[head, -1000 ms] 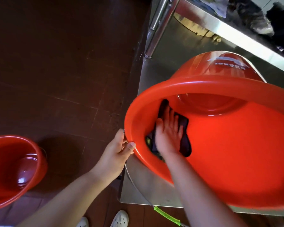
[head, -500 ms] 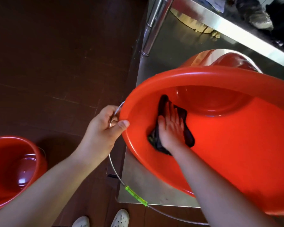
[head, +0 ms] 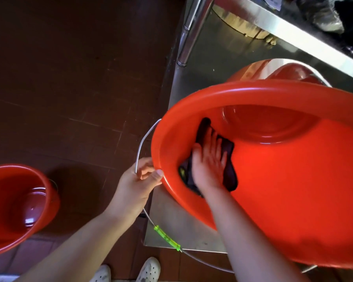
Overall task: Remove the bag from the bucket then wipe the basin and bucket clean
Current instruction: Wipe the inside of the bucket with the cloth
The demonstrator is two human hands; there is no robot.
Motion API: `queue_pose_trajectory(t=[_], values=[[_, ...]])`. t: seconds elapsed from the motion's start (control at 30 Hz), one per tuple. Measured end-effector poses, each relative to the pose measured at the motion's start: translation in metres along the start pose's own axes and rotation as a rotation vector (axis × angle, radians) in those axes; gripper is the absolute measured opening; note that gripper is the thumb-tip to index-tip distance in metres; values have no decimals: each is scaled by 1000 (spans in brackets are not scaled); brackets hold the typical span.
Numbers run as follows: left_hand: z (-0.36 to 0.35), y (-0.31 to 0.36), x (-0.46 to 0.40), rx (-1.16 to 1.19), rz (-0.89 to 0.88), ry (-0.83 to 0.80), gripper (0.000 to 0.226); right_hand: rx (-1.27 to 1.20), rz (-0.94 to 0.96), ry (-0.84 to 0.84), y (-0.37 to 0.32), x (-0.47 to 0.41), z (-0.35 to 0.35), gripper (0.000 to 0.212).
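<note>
Since the frame half a second ago the left hand (head: 138, 181) has slid down the bucket (head: 273, 180) rim toward the near side, and more of the wire handle (head: 140, 145) now shows above it. The right hand (head: 209, 163) and the cloth (head: 228, 159) have hardly shifted on the inner wall.

The left hand's fingers are curled round the rim and the wire together — thumb tip pressed on the rim's outer lip. The right hand lies flat, fingers straight and slightly spread, pressing the dark cloth against the left inner wall of the bucket.

The bucket lies tipped on its side over the near left corner of the steel table (head: 183, 226), mouth toward the person, bottom pointing away toward the table's far edge; its long axis runs near to far. The handle hangs below the table's near edge, its green grip (head: 167, 238) just off the corner. Another red vessel (head: 283, 70) stands behind it — and a red basin (head: 18, 204) sits on the floor, well apart to the left.
</note>
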State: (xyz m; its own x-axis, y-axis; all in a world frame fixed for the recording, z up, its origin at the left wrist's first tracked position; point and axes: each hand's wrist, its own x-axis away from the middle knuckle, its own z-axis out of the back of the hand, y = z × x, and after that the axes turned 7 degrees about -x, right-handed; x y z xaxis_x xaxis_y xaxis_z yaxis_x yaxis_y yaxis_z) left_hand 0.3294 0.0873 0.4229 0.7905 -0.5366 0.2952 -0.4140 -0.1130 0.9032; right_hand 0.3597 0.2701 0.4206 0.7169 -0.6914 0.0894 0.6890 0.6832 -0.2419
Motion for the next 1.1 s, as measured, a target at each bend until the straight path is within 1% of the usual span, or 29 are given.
queue_pose_trajectory(t=[0.1,0.2,0.27,0.37,0.47,0.57,0.63,0.7,0.8,0.87,0.97,1.03,1.1], values=[[0,3,2,24,-16,50,25,-160,130,29,-26,62,-8,68],[3,15,2,-87,-78,79,20,-272,182,34,-33,84,-9,66],[5,27,-3,-177,-142,122,18,-281,188,62,-31,68,-6,67],[8,50,-12,-177,-191,147,21,-171,156,60,-17,25,-1,64],[10,69,-16,-153,-242,123,24,-97,102,39,10,-23,5,61],[4,77,-18,-190,-286,63,28,-62,39,33,33,-58,15,60],[7,75,-21,-190,-254,62,28,-39,32,44,38,-69,16,61],[19,66,-19,-131,-155,49,22,-10,21,36,37,-70,13,61],[31,36,0,-21,5,-85,33,11,-12,12,34,-70,12,60],[26,15,14,-38,64,-110,40,-13,-42,-21,29,-63,14,59],[11,5,16,-4,59,-63,33,-4,-40,-23,13,-28,10,60],[6,7,12,55,45,4,30,-42,56,-2,-1,15,2,63],[4,9,11,79,26,47,29,-168,140,-1,-16,60,-1,67]])
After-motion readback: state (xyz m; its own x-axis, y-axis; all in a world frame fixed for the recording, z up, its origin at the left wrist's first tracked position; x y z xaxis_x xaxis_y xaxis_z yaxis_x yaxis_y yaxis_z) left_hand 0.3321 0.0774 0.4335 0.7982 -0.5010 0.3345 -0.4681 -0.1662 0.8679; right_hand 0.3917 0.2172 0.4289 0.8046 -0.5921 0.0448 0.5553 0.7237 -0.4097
